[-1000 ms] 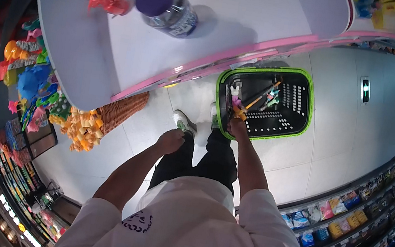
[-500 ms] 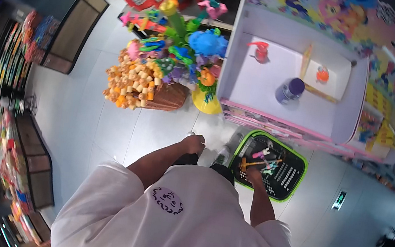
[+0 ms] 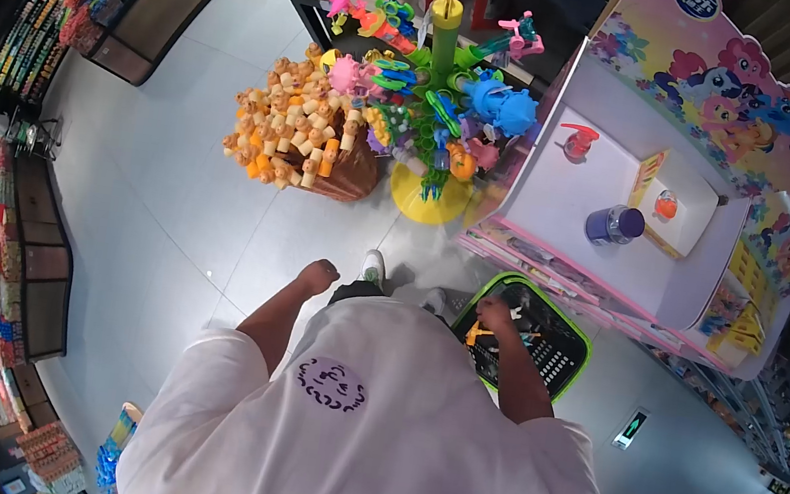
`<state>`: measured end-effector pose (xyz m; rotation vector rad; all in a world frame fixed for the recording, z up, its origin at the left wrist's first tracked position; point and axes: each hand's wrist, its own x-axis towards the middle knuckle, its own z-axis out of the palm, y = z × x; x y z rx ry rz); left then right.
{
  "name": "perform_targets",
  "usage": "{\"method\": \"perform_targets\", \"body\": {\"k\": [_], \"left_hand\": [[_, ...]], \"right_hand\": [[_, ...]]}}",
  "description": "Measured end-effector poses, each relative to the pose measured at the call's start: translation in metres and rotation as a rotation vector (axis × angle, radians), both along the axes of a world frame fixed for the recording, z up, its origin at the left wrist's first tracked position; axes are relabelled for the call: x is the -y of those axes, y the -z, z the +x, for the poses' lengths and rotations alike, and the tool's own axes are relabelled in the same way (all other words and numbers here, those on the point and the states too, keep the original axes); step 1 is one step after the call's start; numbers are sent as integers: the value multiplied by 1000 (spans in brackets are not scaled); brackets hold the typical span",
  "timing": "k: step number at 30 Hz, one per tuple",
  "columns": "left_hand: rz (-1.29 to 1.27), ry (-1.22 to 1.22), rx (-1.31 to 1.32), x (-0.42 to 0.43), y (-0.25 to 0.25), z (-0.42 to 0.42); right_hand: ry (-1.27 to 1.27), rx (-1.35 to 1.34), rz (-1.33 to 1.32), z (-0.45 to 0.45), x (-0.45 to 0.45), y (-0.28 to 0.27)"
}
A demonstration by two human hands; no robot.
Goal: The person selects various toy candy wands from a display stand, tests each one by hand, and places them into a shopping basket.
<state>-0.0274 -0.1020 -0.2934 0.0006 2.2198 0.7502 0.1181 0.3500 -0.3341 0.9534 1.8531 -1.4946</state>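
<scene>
My left hand (image 3: 318,277) hangs at my side over the floor, its fingers curled in, with nothing seen in it. Over the black basket with a green rim (image 3: 587,360), my right hand (image 3: 495,314) is closed near the basket's left side; what it grips, if anything, is hidden beneath it. Inside the basket, an orange-yellow toy (image 3: 477,333) shows beside my right wrist, with other small items partly covered by my arm.
Ahead stands a toy tree rack (image 3: 438,81) on a yellow base, beside a brown bucket (image 3: 350,175) of small figures. A pink-edged display bin (image 3: 564,195) holds a purple-lidded jar (image 3: 615,224) and small toys. Low shelves (image 3: 39,263) line the left side.
My right hand has shifted up and left over the basket, covering more of its contents. My left hand has swung out to the left. The whole view has turned, so the display bin now looks tilted.
</scene>
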Motion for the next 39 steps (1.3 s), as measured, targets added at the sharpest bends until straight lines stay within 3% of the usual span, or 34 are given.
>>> {"method": "perform_targets", "body": {"k": [4, 7, 10, 11, 13, 16, 19, 21, 22, 25, 28, 29, 31, 33, 36, 37, 39], "left_hand": [[-10, -117, 68, 23, 6, -4], [34, -152, 69, 24, 7, -21], [125, -241, 108, 20, 2, -44], [168, -242, 99, 20, 3, -53], [249, -257, 90, 21, -3, -70], [261, -215, 77, 29, -15, -90], [282, -238, 132, 57, 2, -98], [264, -253, 180, 76, 6, -104], [251, -259, 185, 90, 24, -105], [180, -214, 238, 118, 33, -112], [105, -58, 228, 145, 72, -111], [200, 58, 101, 156, 99, -109], [298, 167, -25, 152, 91, -108], [195, -310, 265, 117, 16, -120], [297, -495, 365, 101, 3, -125], [291, -435, 334, 97, -4, -126], [297, -384, 302, 96, -5, -129]], "right_hand": [[-83, 8, 23, -18, 10, -23], [-108, -67, 120, -9, 17, 14], [-210, 77, 216, -23, 39, -32], [-204, 76, 225, -21, 40, -16], [-877, -491, 662, -5, 30, 48], [-719, -646, 809, 0, 37, 101], [-679, -356, 567, -57, 69, 9], [-311, -142, 237, -89, 96, -38], [151, -41, -74, -98, 104, -47], [349, -142, -83, -131, 142, -107], [511, -240, -185, -151, 149, -129], [628, -240, -286, -159, 146, -132], [688, -253, -293, -176, 143, -147], [788, -286, -278, -196, 139, -156], [842, -366, -154, -222, 131, -147], [702, -404, -201, -226, 117, -140], [800, -415, -242, -239, 112, -138]]}}
